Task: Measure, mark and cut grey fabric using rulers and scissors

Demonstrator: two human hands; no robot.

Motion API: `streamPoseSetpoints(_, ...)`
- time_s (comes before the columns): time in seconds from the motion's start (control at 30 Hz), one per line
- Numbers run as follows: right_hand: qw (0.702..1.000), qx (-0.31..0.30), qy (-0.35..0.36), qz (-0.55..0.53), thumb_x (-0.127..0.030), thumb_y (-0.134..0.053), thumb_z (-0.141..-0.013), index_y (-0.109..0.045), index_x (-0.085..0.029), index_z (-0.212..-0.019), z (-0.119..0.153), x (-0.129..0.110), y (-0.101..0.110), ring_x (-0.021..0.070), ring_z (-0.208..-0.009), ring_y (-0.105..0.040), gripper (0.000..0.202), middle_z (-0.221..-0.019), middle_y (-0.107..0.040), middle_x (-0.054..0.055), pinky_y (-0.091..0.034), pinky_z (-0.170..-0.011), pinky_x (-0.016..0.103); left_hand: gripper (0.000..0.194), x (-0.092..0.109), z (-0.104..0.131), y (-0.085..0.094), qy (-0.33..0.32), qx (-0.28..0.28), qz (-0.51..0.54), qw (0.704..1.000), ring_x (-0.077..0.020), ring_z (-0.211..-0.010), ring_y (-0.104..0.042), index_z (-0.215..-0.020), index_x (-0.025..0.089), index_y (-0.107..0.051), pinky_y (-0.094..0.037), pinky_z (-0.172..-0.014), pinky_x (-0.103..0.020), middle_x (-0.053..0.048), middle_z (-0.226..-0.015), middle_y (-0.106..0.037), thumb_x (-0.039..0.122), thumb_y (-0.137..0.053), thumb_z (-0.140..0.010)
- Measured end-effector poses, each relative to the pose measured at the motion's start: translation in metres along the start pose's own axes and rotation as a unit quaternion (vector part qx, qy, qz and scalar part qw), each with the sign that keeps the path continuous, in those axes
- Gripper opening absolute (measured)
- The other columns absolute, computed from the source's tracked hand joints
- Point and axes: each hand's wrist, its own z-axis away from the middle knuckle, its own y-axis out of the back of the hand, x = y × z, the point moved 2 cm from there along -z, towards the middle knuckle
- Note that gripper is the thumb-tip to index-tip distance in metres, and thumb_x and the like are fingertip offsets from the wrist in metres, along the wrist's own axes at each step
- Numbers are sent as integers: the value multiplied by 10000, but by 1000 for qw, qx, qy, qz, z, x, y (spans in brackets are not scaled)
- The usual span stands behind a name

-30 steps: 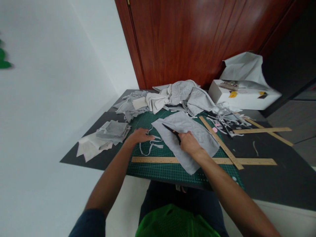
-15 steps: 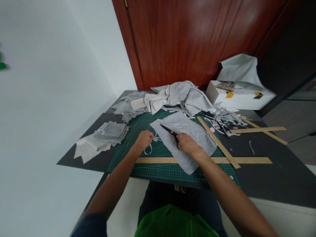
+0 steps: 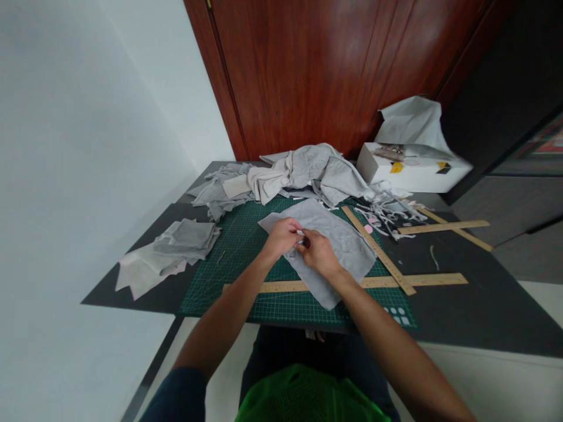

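Note:
Over the grey cloth piece (image 3: pixel 341 234), my two hands meet, fingertips almost touching. My left hand (image 3: pixel 284 237) is closed in a pinch, with a small pale bit of a thin fabric strip (image 3: pixel 300 233) showing at its fingertips. My right hand (image 3: pixel 319 252) is closed too; a dark part of the scissors (image 3: pixel 306 241) shows between its fingers, while the blades are hidden. Beneath the hands the cloth lies flat on a green cutting mat (image 3: pixel 246 234), covering part of a long wooden ruler (image 3: pixel 281 286).
A second wooden ruler (image 3: pixel 378 249) slants along the cloth's right side. Folded grey cloths (image 3: pixel 187 237) lie at left, and a fabric heap (image 3: pixel 308 170) lies at the back. Thin scraps (image 3: pixel 387 208) tangle near a white box (image 3: pixel 413 173). More wooden rulers (image 3: pixel 444 227) cross at right.
My left hand has moved right and up to meet my right hand over the cloth. The scissors' blades, earlier pointing up-left over the cloth, are now out of sight. The view has shifted slightly.

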Motion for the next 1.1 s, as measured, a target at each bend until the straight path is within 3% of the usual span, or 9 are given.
streamPoseSetpoints(0.13,998,35,-52,30,-156,-548,-967,-780,-137,-1178,4,25,28,241,-986,-745,314,-1098,-809,150,-528,-930,304,238,8,-14,-32,-47,-77,-9,996,-146,-714,-706,-1084,147,-708,-518,-657,-234,-27,-823,-760,96,-622,-868)
streamPoseSetpoints(0.3,980,122,-144,63,-182,-558,-913,-806,-134,-1171,5,67,69,279,-1010,-767,361,-1101,-824,163,-546,-945,331,361,17,-36,-60,-115,-101,-74,986,-218,-1063,-762,-1245,145,-706,-590,-976,-351,-123,-1178,-798,102,-571,-913)
streamPoseSetpoints(0.43,948,202,-231,78,-215,-538,-886,-802,-107,-1183,5,107,102,304,-985,-760,412,-1065,-823,182,-555,-895,356,349,19,-48,-65,-155,-116,-201,960,-264,-1264,-701,-1197,166,-755,-508,-1161,-397,-119,-1319,-764,103,-621,-881)
streamPoseSetpoints(0.6,911,273,-295,87,-233,-545,-864,-765,-79,-1215,12,143,131,332,-979,-735,442,-1081,-801,222,-535,-874,376,381,14,-54,-62,-192,-162,-289,924,-274,-1294,-683,-1204,162,-771,-478,-1197,-379,-116,-1340,-752,121,-663,-841)
streamPoseSetpoints(0.73,900,297,-306,90,-252,-605,-849,-689,-75,-1250,16,153,133,331,-958,-725,446,-1070,-779,229,-524,-857,381,470,4,-57,-57,-201,-178,-324,907,-300,-1401,-606,-1278,194,-763,-414,-1257,-422,-125,-1458,-689,168,-710,-811)
streamPoseSetpoints(0.83,915,291,-270,77,-349,-707,-827,-651,-94,-1260,16,154,126,329,-998,-706,506,-1130,-760,228,-531,-863,390,525,-1,-57,-52,-186,-185,-362,895,-321,-1516,-485,-1371,241,-724,-327,-1304,-483,-111,-1579,-596,270,-727,-847)
streamPoseSetpoints(0.93,923,269,-240,135,-407,-707,-832,-685,-93,-1190,14,153,119,363,-1095,-664,477,-1210,-721,263,-511,-949,464,562,-2,-54,-48,-153,-192,-393,886,-360,-1586,-366,-1445,264,-675,-246,-1312,-576,-122,-1673,-483,425,-703,-908)
streamPoseSetpoints(1.03,919,259,-215,205,-313,-612,-873,-724,-85,-1156,10,147,110,383,-1175,-629,380,-1266,-702,268,-444,-1052,555,598,-2,-49,-46,-110,-203,-411,882,-386,-1624,-270,-1512,307,-613,-179,-1302,-648,-113,-1733,-389,535,-632,-960)
streamPoseSetpoints(1.1,933,220,-191,212,-193,-541,-874,-750,-90,-1133,6,138,102,358,-1173,-645,349,-1221,-735,235,-433,-1076,537,627,-1,-44,-44,-84,-202,-418,882,-395,-1643,-217,-1568,336,-548,-140,-1299,-667,-98,-1764,-330,575,-573,-989)
